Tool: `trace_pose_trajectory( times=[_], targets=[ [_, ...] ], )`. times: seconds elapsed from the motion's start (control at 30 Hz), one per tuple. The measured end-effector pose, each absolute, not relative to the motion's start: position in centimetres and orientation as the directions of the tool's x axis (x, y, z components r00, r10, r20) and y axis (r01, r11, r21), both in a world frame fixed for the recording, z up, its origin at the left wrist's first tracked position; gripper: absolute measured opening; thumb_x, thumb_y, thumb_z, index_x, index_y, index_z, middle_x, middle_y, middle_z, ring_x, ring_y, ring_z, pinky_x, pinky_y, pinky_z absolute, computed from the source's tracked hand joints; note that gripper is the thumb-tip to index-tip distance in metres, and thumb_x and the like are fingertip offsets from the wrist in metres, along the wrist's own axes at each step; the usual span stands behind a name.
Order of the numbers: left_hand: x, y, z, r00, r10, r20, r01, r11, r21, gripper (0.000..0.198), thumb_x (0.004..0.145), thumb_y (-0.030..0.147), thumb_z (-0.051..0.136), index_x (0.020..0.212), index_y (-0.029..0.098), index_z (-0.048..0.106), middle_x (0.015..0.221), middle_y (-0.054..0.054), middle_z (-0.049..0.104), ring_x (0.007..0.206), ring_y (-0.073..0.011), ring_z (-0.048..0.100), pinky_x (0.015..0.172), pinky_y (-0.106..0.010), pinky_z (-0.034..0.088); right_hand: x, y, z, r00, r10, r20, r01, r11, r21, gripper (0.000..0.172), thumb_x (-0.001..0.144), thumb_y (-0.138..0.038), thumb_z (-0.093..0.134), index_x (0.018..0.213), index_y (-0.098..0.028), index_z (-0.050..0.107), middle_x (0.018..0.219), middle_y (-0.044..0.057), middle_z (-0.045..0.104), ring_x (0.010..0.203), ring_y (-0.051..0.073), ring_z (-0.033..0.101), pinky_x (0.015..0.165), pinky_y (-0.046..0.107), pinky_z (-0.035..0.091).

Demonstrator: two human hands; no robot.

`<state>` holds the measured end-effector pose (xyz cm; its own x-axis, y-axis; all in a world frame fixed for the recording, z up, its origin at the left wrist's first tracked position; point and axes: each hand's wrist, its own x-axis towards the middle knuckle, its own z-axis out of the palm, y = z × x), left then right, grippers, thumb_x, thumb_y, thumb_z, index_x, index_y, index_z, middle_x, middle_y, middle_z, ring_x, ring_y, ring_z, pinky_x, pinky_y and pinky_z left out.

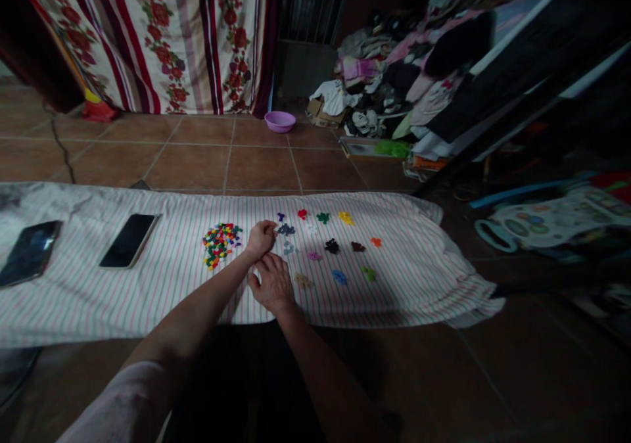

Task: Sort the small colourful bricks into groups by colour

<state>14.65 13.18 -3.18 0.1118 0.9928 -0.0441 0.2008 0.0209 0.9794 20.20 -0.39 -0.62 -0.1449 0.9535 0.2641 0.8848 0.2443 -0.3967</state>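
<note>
My left hand (pixel 261 238) is closed, its fingertips pinched together beside a small dark grey pile (pixel 286 230). Whatever the pinch holds is too small to make out. Just below it, my right hand (pixel 274 282) lies on the striped cloth (pixel 177 298), fingers stretched out and touching the left wrist area. Left of both hands is a mixed heap of small coloured pieces (pixel 220 244). To the right spread several single-colour clusters, among them a red pile (pixel 302 214), a yellow pile (pixel 346 218), a black pile (pixel 332 246), a blue pile (pixel 339 277) and a tan pile (pixel 303 280).
Two dark-screened devices, a phone (pixel 129 240) and a larger one (pixel 30 252), lie at the cloth's left. Beyond, a purple basin (pixel 280 122) stands on the tiled floor near a flowered curtain (pixel 162 42). Heaped clothes (pixel 389 81) fill the back right.
</note>
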Motion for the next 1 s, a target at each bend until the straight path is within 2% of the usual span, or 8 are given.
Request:
trace_pose_trajectory(
  times=[0.33,0.73,0.9,1.0],
  targets=[
    [14.6,12.9,-2.6,0.136,0.987,-0.087,0.159,0.065,0.985,0.025,0.078,0.014,0.050,0.094,0.015,0.068,0.078,-0.006,0.073,0.076,-0.0166,0.069,0.074,-0.029,0.055,20.2,-0.3,-0.8,-0.143,0.948,0.284,0.885,0.251,-0.392,0.022,0.084,-0.026,0.057,0.105,-0.021,0.064,0.112,0.007,0.062,0.114,0.024,0.047,0.098,0.038,0.038],
    [14.1,12.0,-2.5,0.175,0.978,-0.111,0.169,0.081,0.982,0.026,0.077,0.012,0.050,0.094,0.015,0.069,0.079,-0.004,0.072,0.059,-0.0105,0.061,0.061,-0.023,0.052,20.3,-0.2,-1.3,-0.150,0.940,0.308,0.905,0.256,-0.341,0.022,0.085,-0.026,0.056,0.105,-0.019,0.063,0.104,0.008,0.062,0.108,0.024,0.048,0.093,0.038,0.038],
    [14.9,12.2,-2.1,0.189,0.977,-0.094,0.150,0.066,0.986,0.030,0.076,0.010,0.052,0.101,0.017,0.067,0.084,-0.004,0.073,0.070,-0.0117,0.066,0.068,-0.023,0.053,20.3,-0.3,-1.3,-0.155,0.944,0.292,0.912,0.250,-0.325,0.021,0.086,-0.029,0.056,0.103,-0.019,0.064,0.104,0.008,0.061,0.108,0.025,0.048,0.093,0.039,0.039],
    [15.0,12.0,-2.0,0.167,0.983,-0.082,0.151,0.057,0.987,0.032,0.076,0.010,0.050,0.104,0.016,0.067,0.082,-0.004,0.072,0.068,-0.0124,0.066,0.068,-0.024,0.054,20.4,-0.3,-1.2,-0.156,0.945,0.288,0.914,0.249,-0.322,0.023,0.087,-0.030,0.055,0.105,-0.018,0.064,0.106,0.009,0.061,0.110,0.025,0.047,0.094,0.039,0.039]
  ],
)
